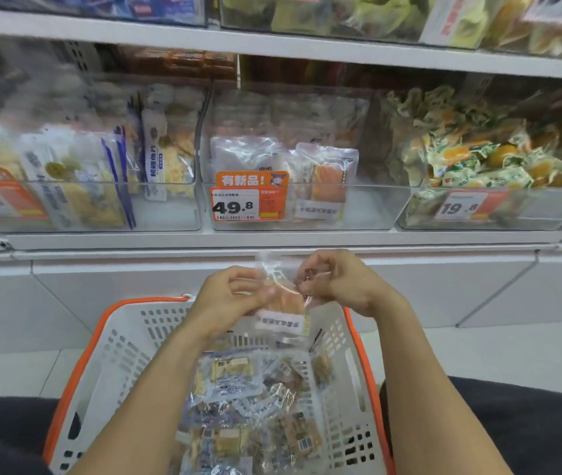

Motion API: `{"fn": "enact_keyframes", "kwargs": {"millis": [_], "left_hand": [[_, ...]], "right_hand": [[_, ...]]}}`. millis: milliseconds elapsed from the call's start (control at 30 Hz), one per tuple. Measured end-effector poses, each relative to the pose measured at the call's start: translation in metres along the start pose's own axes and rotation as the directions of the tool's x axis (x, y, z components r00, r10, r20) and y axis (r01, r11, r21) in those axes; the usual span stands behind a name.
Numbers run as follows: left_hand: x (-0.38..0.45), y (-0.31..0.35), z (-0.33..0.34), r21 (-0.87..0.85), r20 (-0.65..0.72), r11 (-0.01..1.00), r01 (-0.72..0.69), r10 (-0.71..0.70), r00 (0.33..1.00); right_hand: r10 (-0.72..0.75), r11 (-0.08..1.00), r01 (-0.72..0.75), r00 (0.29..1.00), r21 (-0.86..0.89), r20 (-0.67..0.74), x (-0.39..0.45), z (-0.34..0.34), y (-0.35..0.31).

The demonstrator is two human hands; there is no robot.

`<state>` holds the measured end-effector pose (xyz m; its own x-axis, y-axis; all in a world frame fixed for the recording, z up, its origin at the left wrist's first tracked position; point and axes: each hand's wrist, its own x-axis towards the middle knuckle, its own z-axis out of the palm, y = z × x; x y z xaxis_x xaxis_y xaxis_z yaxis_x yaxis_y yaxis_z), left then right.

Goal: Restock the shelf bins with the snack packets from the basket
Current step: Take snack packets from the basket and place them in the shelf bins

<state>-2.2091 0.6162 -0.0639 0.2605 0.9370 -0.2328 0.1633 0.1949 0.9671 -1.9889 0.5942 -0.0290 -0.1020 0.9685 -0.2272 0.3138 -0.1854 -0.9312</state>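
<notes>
Spanning the whole view, the white shelf [272, 240] carries three clear bins: the left bin [84, 207] with blue-striped packets, the middle bin [368, 207] with two upright clear packets behind an orange 49.8 tag [248, 200], and the right bin [529, 214] heaped with green-and-yellow sweets. Below, the white basket [129, 354] with an orange rim holds a jumble of snack packets [255, 406]. Above its far edge, the held packet [283, 299] stands upright, long axis vertical, label end down, well below the middle bin. The left hand [228, 296] and right hand [338, 286] pinch its upper sides with curled fingers.
</notes>
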Motion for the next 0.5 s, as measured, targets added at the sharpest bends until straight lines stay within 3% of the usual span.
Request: {"fn": "enact_keyframes", "kwargs": {"millis": [67,167,267,367,433,500], "left_hand": [[-0.003,0.008,0.009,0.002,0.022,0.998,-0.057,0.057,0.998],[-0.002,0.032,0.026,0.143,-0.034,0.966,-0.217,0.224,0.974],[0.0,0.068,0.037,0.264,-0.003,0.871,-0.415,0.431,0.902],[0.005,0.101,0.042,0.459,-0.011,0.663,-0.591,0.67,0.743],[0.019,0.119,0.039,0.618,-0.016,0.522,-0.588,0.756,0.655],[0.036,0.132,0.035,0.789,0.047,0.39,-0.475,0.732,0.679]], "right_hand": [[-0.025,0.999,0.027,0.998,0.039,-0.05,-0.007,-0.006,-0.013],[-0.085,0.937,0.04,0.99,-0.347,-0.116,-0.016,-0.015,-0.039],[-0.25,0.859,0.082,0.929,-0.506,-0.273,-0.029,-0.037,-0.072],[-0.487,0.788,0.112,0.715,-0.605,-0.502,-0.037,-0.066,-0.096],[-0.555,0.78,0.098,0.565,-0.618,-0.61,-0.033,-0.085,-0.107],[-0.578,0.746,-0.004,0.493,-0.666,-0.65,-0.021,-0.101,-0.113]]}}
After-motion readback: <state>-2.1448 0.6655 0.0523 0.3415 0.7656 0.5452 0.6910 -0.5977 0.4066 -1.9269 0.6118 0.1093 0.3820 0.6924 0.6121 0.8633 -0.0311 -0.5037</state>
